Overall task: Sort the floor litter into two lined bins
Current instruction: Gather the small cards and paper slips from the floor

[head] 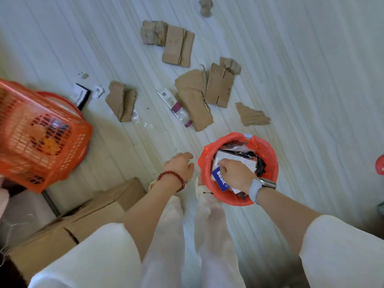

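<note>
1. Several cardboard scraps (220, 86) lie on the floor (311, 59); they look light, stiff and torn, best pinched at an edge.
2. Right hand (234, 173), fingers curled, presses a white packet (230, 159) into the orange-lined bin (270, 163); left hand (180, 165) hangs loosely curled, holding nothing.

The orange basket (39, 134) at nine o'clock is motion-blurred and cut by the left edge; its contents cannot be made out. A red thing (379, 164) at three o'clock is mostly out of frame. The right hand (235, 175) hides its own fingertips inside the bin (270, 163).
</note>
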The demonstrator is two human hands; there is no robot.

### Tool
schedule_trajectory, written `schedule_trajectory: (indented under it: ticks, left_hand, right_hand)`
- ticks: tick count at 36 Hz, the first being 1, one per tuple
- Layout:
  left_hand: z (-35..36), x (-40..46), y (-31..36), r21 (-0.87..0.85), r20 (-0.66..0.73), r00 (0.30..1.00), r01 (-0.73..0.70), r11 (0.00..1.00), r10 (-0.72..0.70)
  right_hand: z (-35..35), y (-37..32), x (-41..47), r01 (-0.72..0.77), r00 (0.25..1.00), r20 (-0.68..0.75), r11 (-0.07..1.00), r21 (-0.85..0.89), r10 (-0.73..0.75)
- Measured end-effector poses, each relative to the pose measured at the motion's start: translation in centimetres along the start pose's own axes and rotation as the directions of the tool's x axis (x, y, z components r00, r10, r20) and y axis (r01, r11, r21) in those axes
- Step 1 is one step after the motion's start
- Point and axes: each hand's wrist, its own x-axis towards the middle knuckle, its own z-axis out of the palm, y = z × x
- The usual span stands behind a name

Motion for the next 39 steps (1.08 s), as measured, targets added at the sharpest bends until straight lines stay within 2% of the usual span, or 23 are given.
schedule_trajectory:
  ticks: [7, 16, 26, 32, 37, 39]
  left_hand:
    - [-12.6, -8.8, -4.9, -0.176, -0.156, 0.983, 0.072, 0.982, -0.1]
    - [-20.5, -13.4, -11.4, -0.408, -0.374, 0.888, 0.099, 0.907, -0.266]
    - [-23.3, -11.1, -13.9, -0.585, -0.346, 0.848, 0.138, 0.799, -0.401]
    - [-22.8, -2.2, -17.5, -0.612, -0.292, 0.851, 0.186, 0.769, -0.438]
    - [-19.5, 6.3, -21.5, -0.708, -0.207, 0.835, 0.231, 0.667, -0.509]
    - [-17.9, 10.2, -23.1, -0.74, -0.147, 0.839, 0.258, 0.621, -0.524]
  right_hand:
    - [-4.8, -13.2, -4.7, 0.085, 0.992, -0.102, 0.981, 0.177, -0.067]
    - [-7.5, -23.0, -5.5, 0.206, 0.974, -0.137, 0.962, 0.177, -0.183]
    - [-11.2, -27.1, 1.5, 0.209, 0.977, -0.074, 0.973, 0.102, -0.202]
    - [-10.4, -27.4, 12.0, 0.234, 0.97, -0.057, 0.971, -0.044, -0.236]
    - [-6.3, -26.3, 21.2, 0.3, 0.952, 0.003, 0.933, -0.2, -0.305]
    - [-4.3, -26.1, 24.9, 0.301, 0.953, 0.018, 0.933, -0.197, -0.304]
